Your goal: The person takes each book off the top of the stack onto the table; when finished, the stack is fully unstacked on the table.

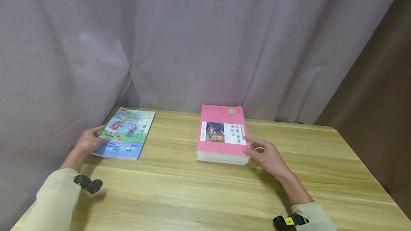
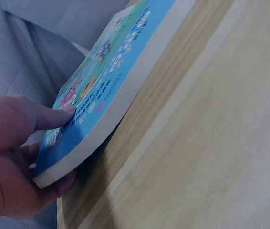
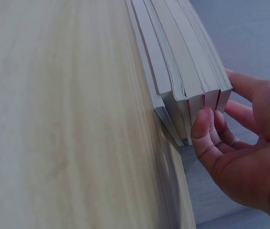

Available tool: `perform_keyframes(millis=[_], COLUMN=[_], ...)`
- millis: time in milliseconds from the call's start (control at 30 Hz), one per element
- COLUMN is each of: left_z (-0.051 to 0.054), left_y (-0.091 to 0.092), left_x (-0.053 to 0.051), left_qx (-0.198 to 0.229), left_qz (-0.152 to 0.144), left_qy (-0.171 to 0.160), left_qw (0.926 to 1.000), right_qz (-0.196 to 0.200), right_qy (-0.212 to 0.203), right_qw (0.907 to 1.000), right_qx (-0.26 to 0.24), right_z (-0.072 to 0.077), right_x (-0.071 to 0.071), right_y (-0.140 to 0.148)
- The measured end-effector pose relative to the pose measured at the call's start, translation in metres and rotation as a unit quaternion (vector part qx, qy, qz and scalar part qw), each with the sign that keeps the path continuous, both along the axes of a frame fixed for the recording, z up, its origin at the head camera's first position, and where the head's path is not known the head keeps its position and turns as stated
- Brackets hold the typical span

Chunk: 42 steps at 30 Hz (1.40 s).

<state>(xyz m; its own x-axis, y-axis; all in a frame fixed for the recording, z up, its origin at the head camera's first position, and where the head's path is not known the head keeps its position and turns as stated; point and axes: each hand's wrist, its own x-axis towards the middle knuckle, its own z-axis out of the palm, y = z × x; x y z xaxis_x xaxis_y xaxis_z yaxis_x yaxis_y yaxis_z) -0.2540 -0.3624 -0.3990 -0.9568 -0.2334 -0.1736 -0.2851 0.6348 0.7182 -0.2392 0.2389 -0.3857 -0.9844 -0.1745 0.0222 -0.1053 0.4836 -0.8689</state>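
The left hand (image 1: 89, 141) is pinching the blue-green book (image 1: 128, 131) at the left of the table (image 1: 173, 188), thumb above its left edge, fingers beneath; probably light and flexible, it is suiting that edge hold. The right hand (image 1: 266, 156) is touching the pink-topped stack (image 1: 223, 149), fingers bent, grip unclear; likely heavy, it is calling for support underneath.

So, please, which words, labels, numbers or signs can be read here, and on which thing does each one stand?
"汤姆·索亚历险记": on the pink rectangular paperback.
"寓言": on the blue-and-green illustrated paperback; the smaller title characters beside it are too blurred to confirm.
Too small or blurred: the remaining cover print on both, and the small yellow label on the black right-wrist strap.
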Motion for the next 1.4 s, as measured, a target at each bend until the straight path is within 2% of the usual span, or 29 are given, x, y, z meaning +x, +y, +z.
perform_keyframes(millis=[100,200,300,367,500,633,733,933,1100,1200,1400], left_z=[-0.001,0.002,0.006,0.011,0.022,0.033,0.035,0.03,0.023,0.019,0.01], left_y=[0.003,0.009,0.022,0.034,0.067,0.107,0.137,0.192,0.232,0.25,0.273], left_x=[0.003,0.006,0.005,0.002,-0.003,-0.005,-0.006,-0.006,-0.009,-0.015,-0.029], left_qx=[-0.049,-0.103,-0.135,-0.138,-0.104,-0.045,0.002,0.062,0.102,0.122,0.165], left_qz=[0.006,0.01,0.003,-0.008,-0.061,-0.119,-0.153,-0.209,-0.25,-0.27,-0.287], left_qy=[0.017,0.041,0.089,0.12,0.159,0.166,0.161,0.147,0.111,0.095,0.062], left_qw=[0.9986,0.9938,0.9869,0.9831,0.9798,0.9779,0.9749,0.9649,0.9564,0.9503,0.9414], right_qz=[-0.001,-0.001,-0.001,-0.001,0.001,0.004,0.003,0.003,0.008,0.011,0.014], right_qy=[-0.002,-0.006,-0.008,-0.008,-0.006,-0.001,0.001,-0.003,-0.001,0.002,0.004], right_qw=[1.0,1.0,1.0,1.0,1.0,1.0,1.0,1.0,0.9999,0.9997,0.9994], right_qx=[0.001,0.001,0.001,-0.001,-0.003,-0.004,-0.006,-0.007,-0.014,-0.02,-0.032], right_z=[-0.001,-0.001,-0.001,-0.001,-0.001,-0.002,-0.003,-0.001,-0.001,0.0,-0.002], right_x=[0.0,0.0,0.0,0.0,-0.001,-0.001,-0.001,0.0,0.0,0.001,0.0], right_y=[0.0,0.0,0.0,0.001,0.001,0.002,0.002,0.002,0.001,0.0,0.001])
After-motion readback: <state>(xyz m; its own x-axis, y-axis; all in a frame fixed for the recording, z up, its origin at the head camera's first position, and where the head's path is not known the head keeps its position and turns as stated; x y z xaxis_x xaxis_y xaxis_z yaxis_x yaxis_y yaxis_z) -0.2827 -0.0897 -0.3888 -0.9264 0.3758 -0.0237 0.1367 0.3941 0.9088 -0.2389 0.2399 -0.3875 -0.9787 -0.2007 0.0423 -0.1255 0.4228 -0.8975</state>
